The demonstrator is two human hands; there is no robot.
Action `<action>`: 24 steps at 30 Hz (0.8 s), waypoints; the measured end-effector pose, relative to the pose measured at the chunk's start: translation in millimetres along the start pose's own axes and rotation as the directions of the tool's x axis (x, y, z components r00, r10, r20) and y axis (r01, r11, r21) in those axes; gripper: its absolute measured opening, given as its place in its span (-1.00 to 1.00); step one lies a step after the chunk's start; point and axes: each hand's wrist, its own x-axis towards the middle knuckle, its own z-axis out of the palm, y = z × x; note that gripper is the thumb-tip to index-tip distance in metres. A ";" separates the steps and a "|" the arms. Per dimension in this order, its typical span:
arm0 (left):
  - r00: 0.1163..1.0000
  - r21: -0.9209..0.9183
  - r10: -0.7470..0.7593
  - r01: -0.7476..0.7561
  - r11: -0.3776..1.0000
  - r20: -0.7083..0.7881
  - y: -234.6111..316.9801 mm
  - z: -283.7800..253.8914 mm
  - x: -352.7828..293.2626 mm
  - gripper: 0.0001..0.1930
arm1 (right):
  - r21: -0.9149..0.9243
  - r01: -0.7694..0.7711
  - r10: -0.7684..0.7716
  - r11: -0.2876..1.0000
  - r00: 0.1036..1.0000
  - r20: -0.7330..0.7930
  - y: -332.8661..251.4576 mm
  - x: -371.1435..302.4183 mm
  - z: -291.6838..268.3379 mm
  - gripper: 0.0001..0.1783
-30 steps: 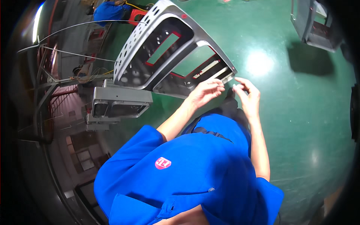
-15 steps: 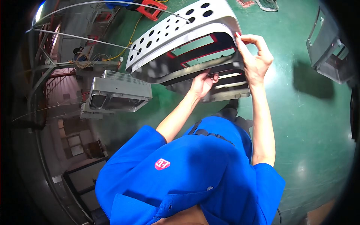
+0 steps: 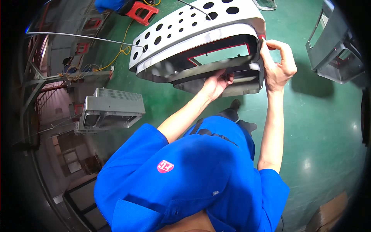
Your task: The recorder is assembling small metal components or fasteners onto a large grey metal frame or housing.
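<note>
A white metal housing (image 3: 176,24) with round holes in its top hangs in front of me on thin metal rods. Red strips line a rectangular opening (image 3: 220,56) inside it. At the housing's right edge, my right hand (image 3: 279,71) pinches thumb and forefinger together by a small red patch. Whatever lies between those fingertips is too small to name. My left hand (image 3: 216,85) is under the near lower rim, palm up with fingers curled. Part of its fingers is hidden by the rim, and what they hold cannot be made out.
A similar grey housing (image 3: 114,106) hangs at the left, and another grey housing (image 3: 336,50) at the far right. A red plastic stool (image 3: 143,12) stands on the green floor beside a person in blue (image 3: 110,4). A yellow hose (image 3: 116,58) runs nearby; cardboard (image 3: 328,212) lies lower right.
The white housing and both my hands sit further right in view, and the housing appears slightly turned. One of its red-lined openings has gone out of sight. Both hands keep their places on it.
</note>
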 end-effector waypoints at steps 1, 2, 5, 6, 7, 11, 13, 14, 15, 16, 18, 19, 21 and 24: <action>0.999 0.016 -0.017 0.017 1.000 0.030 2.1 0.3 5.3 -0.71 | -0.013 0.026 -0.026 1.000 1.000 0.010 2.7 5.0 1.5 -0.85; 0.998 0.031 -0.035 0.033 0.999 0.059 4.1 0.6 10.7 -0.68 | 0.004 0.027 -0.027 1.000 1.000 0.013 3.6 12.6 3.1 -0.87; 0.978 0.134 -0.174 0.158 0.978 0.116 14.5 14.5 24.8 -0.53 | 0.044 0.015 -0.018 0.999 0.998 0.065 20.1 32.9 7.0 -0.87; 0.972 0.122 -0.193 0.177 0.977 0.137 16.0 22.2 28.9 -0.50 | 0.024 0.006 -0.008 1.000 0.996 0.085 23.0 39.8 6.3 -0.87; 0.966 0.113 -0.206 0.190 0.975 0.157 20.7 33.1 36.5 -0.47 | 0.069 -0.052 0.044 0.996 0.994 0.104 25.8 50.5 8.4 -0.87; 0.957 0.036 -0.223 0.221 0.975 0.184 37.0 47.7 49.7 -0.41 | 0.054 -0.242 0.238 0.969 0.969 0.072 22.3 38.3 8.3 -0.86; 0.953 -0.034 -0.223 0.235 0.971 0.206 40.1 41.9 56.1 -0.42 | 0.075 -0.235 0.204 0.969 0.933 0.296 36.6 -1.1 13.8 -0.91; 0.954 -0.076 -0.204 0.225 0.971 0.218 35.6 31.1 60.4 -0.43 | 0.098 -0.456 0.379 0.885 0.826 0.417 25.2 -15.0 19.0 -0.89; 0.954 -0.112 -0.189 0.220 0.969 0.231 31.7 27.1 64.1 -0.44 | 0.108 -0.542 0.438 0.833 0.767 0.469 31.0 -36.4 26.3 -0.89; 0.964 -0.120 -0.227 0.244 0.962 0.141 31.6 37.1 65.3 -0.47 | 0.042 -0.521 0.420 0.852 0.731 0.538 32.4 -43.1 30.3 -0.88; 0.971 -0.150 -0.162 0.189 0.970 0.175 26.5 35.0 70.8 -0.48 | -0.093 -0.242 0.253 0.966 0.796 0.550 36.3 -42.1 33.4 -0.84; 0.972 -0.160 -0.135 0.167 0.973 0.193 27.0 42.7 71.5 -0.49 | -0.121 -0.181 0.217 0.976 0.803 0.555 40.8 -41.9 34.9 -0.83; 0.996 0.049 -0.033 0.030 0.998 0.079 27.5 57.7 66.7 -0.47 | -0.120 -0.002 0.068 0.993 0.835 0.546 42.9 -36.4 38.0 -0.83; 0.994 0.051 -0.025 0.019 0.998 0.107 25.6 66.3 66.6 -0.41 | -0.150 0.163 -0.047 0.975 0.814 0.579 50.0 -36.1 36.9 -0.85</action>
